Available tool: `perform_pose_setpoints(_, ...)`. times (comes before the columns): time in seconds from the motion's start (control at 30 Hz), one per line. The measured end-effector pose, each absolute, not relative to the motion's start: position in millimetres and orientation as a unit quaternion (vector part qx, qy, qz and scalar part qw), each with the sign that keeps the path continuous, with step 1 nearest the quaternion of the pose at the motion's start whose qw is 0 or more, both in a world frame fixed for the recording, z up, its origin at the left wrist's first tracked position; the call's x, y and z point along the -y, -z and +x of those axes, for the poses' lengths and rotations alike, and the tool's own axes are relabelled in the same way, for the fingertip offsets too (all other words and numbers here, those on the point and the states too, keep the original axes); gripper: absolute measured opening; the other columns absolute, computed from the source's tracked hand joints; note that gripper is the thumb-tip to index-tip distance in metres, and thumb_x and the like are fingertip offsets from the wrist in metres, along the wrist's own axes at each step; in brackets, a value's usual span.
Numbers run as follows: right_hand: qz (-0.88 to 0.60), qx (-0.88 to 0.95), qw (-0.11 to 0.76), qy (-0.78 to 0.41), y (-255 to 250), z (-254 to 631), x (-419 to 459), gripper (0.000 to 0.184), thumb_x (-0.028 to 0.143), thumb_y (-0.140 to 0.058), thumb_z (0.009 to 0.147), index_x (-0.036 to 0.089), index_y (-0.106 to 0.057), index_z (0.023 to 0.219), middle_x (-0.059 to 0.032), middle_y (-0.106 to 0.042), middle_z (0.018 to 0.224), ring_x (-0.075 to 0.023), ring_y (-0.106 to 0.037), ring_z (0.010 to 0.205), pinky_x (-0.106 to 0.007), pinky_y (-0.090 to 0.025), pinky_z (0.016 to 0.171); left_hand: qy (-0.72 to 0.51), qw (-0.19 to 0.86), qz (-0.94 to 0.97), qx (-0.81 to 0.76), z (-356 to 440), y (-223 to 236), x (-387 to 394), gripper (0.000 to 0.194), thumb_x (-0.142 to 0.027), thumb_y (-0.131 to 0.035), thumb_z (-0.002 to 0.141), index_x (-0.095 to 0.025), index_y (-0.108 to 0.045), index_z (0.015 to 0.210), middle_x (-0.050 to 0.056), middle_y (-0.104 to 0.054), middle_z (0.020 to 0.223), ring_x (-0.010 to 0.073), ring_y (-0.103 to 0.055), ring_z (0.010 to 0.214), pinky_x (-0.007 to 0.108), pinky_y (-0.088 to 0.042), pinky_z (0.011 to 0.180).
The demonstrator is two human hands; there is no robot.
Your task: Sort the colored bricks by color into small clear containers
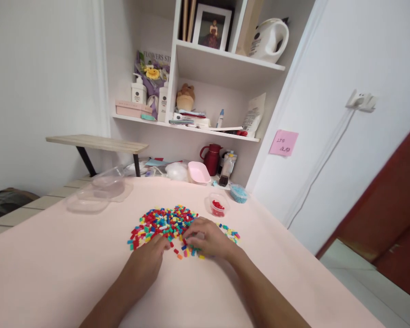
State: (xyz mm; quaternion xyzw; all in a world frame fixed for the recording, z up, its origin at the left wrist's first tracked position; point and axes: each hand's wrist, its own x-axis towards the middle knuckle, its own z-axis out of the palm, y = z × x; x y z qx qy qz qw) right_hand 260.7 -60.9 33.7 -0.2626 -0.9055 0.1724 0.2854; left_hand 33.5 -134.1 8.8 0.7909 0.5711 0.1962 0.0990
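Observation:
A wide pile of small coloured plastic building bricks [164,221] lies on the pink tabletop, with red, blue, green, yellow and white pieces mixed. My left hand [148,257] rests at its near left edge, fingers curled together; anything inside them is hidden. Over the right part of the pile is my right hand [207,234], its thumb and fingers bent but apart, touching the bricks. A few loose bricks lie between the hands. Behind the pile stands a small clear tub [217,207] with red bricks in it. Beside it is another clear tub [238,193] filled with light blue pieces.
Clear plastic containers [99,193] lie at the back left of the pink tabletop [89,255]. A pink tray [198,172], a dark red jug [212,159] and a bottle [226,169] stand at the rear. A small raised wooden shelf [97,142] stands behind the left side.

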Motion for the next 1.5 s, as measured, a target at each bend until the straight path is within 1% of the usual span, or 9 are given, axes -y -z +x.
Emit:
perform_pose_setpoints(0.17,-0.282,0.924,0.236,-0.109,-18.9,253.1,53.9,0.019,0.017,-0.063,0.083,0.026,-0.071,0.097,-0.0034,-0.069,0.096,-0.0186,-0.060,0.092,-0.030,-0.043,0.086,-0.207,0.097,0.799,-0.556,32.1,-6.8,134.4,0.038,-0.008,-0.028,0.085,-0.023,-0.060,0.099,0.005,-0.065,0.100,0.0165,-0.063,0.086,0.029,-0.047,0.076)
perform_pose_setpoints(0.37,-0.354,0.902,0.211,-0.131,-24.0,270.1,51.9,0.028,0.008,-0.060,0.075,0.026,-0.071,0.094,0.0000,-0.067,0.079,-0.0173,-0.059,0.078,-0.026,-0.044,0.073,-0.187,0.105,0.803,-0.556,30.8,-6.6,134.8,0.040,-0.009,-0.029,0.086,-0.023,-0.062,0.103,0.006,-0.063,0.111,0.0180,-0.063,0.095,0.031,-0.047,0.081)
perform_pose_setpoints(0.57,-0.364,0.900,0.210,-0.116,-25.6,273.5,52.7,0.015,0.029,-0.067,0.083,0.026,-0.072,0.097,-0.0023,-0.069,0.085,-0.0196,-0.060,0.084,-0.029,-0.041,0.077,-0.168,0.100,0.803,-0.562,32.8,-10.6,136.2,0.040,-0.009,-0.028,0.087,-0.023,-0.062,0.104,0.006,-0.062,0.110,0.0175,-0.063,0.094,0.029,-0.046,0.081)
perform_pose_setpoints(0.7,-0.362,0.908,0.199,-0.071,-21.6,265.9,51.3,0.022,0.043,-0.073,0.079,0.025,-0.073,0.091,-0.0040,-0.069,0.088,-0.0219,-0.059,0.088,-0.032,-0.039,0.080,-0.168,0.099,0.805,-0.561,32.9,-10.7,136.0,0.042,-0.008,-0.027,0.088,-0.022,-0.062,0.105,0.007,-0.062,0.109,0.0181,-0.063,0.095,0.030,-0.046,0.083)
perform_pose_setpoints(0.9,-0.363,0.907,0.208,-0.054,-18.5,258.2,55.5,0.016,0.035,-0.079,0.073,0.026,-0.073,0.085,-0.0037,-0.066,0.090,-0.0226,-0.058,0.093,-0.033,-0.037,0.081,-0.167,0.099,0.803,-0.563,32.4,-9.9,134.9,0.041,-0.008,-0.028,0.087,-0.023,-0.063,0.104,0.006,-0.062,0.109,0.0178,-0.063,0.095,0.030,-0.046,0.083)
perform_pose_setpoints(1.1,-0.374,0.866,0.314,-0.112,-21.3,268.6,47.3,0.013,0.025,-0.073,0.075,0.025,-0.074,0.089,-0.0020,-0.061,0.086,-0.0163,-0.057,0.077,-0.027,-0.042,0.070,-0.175,0.104,0.798,-0.568,33.1,-9.5,135.1,0.041,-0.008,-0.028,0.086,-0.024,-0.062,0.103,0.005,-0.063,0.112,0.0172,-0.063,0.096,0.030,-0.047,0.082)
perform_pose_setpoints(1.23,-0.476,0.728,0.485,-0.087,-27.1,294.5,27.0,0.023,0.036,-0.061,0.084,0.022,-0.072,0.099,0.0028,-0.052,0.063,-0.0135,-0.048,0.057,-0.025,-0.039,0.058,-0.190,0.110,0.789,-0.573,32.8,-5.5,133.2,0.041,-0.008,-0.029,0.086,-0.026,-0.063,0.101,0.003,-0.063,0.110,0.0159,-0.064,0.094,0.028,-0.047,0.082)
perform_pose_setpoints(1.33,-0.520,0.631,0.573,-0.058,-28.4,315.7,11.7,0.035,0.044,-0.057,0.084,0.019,-0.070,0.105,0.0039,-0.050,0.058,-0.0138,-0.048,0.054,-0.026,-0.041,0.058,-0.198,0.110,0.789,-0.571,31.9,-2.0,132.0,0.040,-0.009,-0.030,0.086,-0.028,-0.062,0.100,0.002,-0.063,0.107,0.0148,-0.064,0.092,0.027,-0.047,0.082)
perform_pose_setpoints(1.5,-0.553,0.598,0.572,-0.099,-22.4,336.7,-0.5,0.040,0.044,-0.056,0.082,0.019,-0.069,0.110,0.0001,-0.062,0.075,-0.0156,-0.060,0.058,-0.031,-0.048,0.066,-0.191,0.106,0.787,-0.577,31.4,-1.8,131.4,0.039,-0.009,-0.033,0.085,-0.029,-0.062,0.101,0.001,-0.063,0.108,0.0143,-0.064,0.092,0.026,-0.046,0.083)
